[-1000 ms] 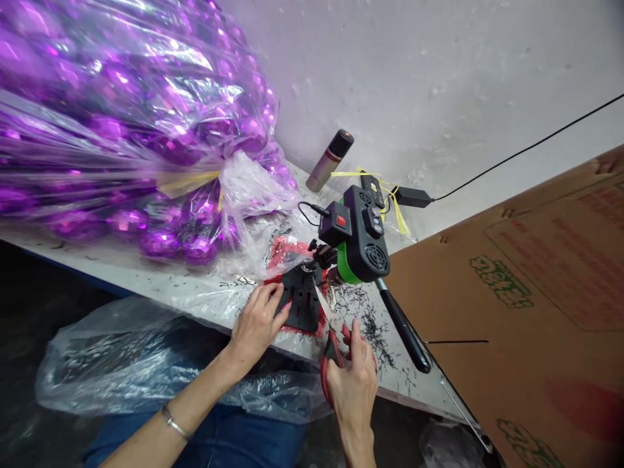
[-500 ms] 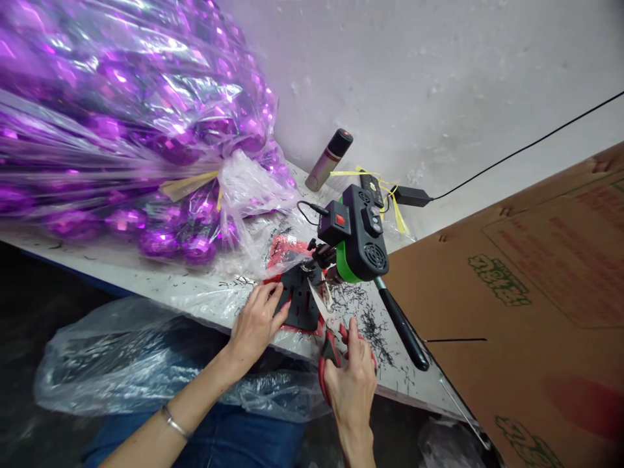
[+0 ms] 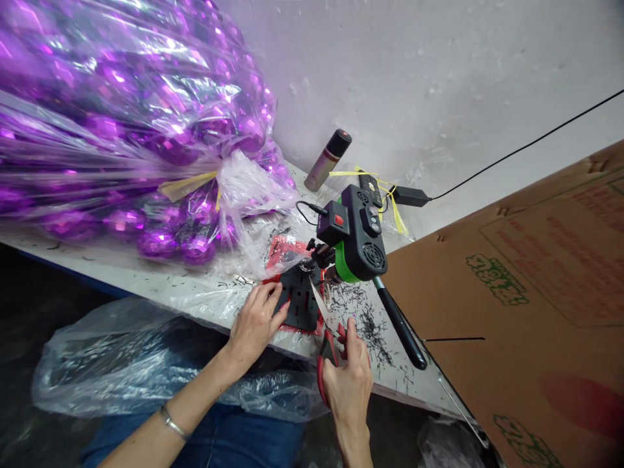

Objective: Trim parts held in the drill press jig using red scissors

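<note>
Red-handled scissors [image 3: 327, 348] are in my right hand [image 3: 348, 377], their blades pointing up and left over the edge of a black slotted base plate [image 3: 299, 305]. My left hand [image 3: 254, 322] rests at the plate's left edge, fingers spread and slightly bent; I can make out nothing held in it. Red material shows around the plate. A black and green device [image 3: 363, 234] with a red switch stands on the plate, with a black lever [image 3: 402, 328] reaching down to the right. Short dark clippings [image 3: 373, 331] lie right of the scissors.
A large clear bag of shiny purple balls [image 3: 146, 117] fills the left. Behind the device are a spray can [image 3: 327, 159] and a black adapter [image 3: 410, 196]. A cardboard box [image 3: 526, 292] stands on the right. Clear plastic [image 3: 121, 364] hangs over my lap.
My right hand has shifted very slightly left with the scissors. My left hand stays by the plate.
</note>
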`<state>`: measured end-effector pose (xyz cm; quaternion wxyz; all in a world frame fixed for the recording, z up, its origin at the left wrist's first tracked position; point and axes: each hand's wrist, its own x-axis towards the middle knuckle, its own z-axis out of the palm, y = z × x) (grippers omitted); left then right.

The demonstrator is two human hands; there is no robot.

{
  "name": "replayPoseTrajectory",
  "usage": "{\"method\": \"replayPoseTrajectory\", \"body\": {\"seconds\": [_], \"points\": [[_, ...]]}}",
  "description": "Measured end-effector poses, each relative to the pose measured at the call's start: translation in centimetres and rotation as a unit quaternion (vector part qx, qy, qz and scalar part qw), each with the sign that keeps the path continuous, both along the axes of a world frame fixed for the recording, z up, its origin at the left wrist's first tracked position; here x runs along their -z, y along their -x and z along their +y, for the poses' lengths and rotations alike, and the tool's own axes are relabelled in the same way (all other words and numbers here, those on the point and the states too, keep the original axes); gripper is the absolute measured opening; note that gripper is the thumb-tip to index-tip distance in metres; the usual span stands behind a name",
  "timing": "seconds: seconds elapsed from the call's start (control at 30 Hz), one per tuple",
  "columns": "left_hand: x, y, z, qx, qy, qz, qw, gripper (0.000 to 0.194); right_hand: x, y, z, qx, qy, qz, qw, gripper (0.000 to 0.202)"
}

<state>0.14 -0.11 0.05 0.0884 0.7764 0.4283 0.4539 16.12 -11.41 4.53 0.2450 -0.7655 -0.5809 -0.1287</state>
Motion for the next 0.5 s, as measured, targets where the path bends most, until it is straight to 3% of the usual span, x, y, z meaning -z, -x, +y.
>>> {"method": "replayPoseTrajectory", "body": {"seconds": [0.23,0.5], "points": [[0.0,0.0,0.0,0.0,-0.001,-0.001,1.0,0.031,0.2,-1.0,0.7,0.052,0.002,-0.004,0.999,0.054],[-0.1,0.0,-0.1,0.0,0.007,-0.001,1.0,0.031,-1.2,-0.4,-0.8,-0.01,0.042,0.012,0.999,0.073]]}}
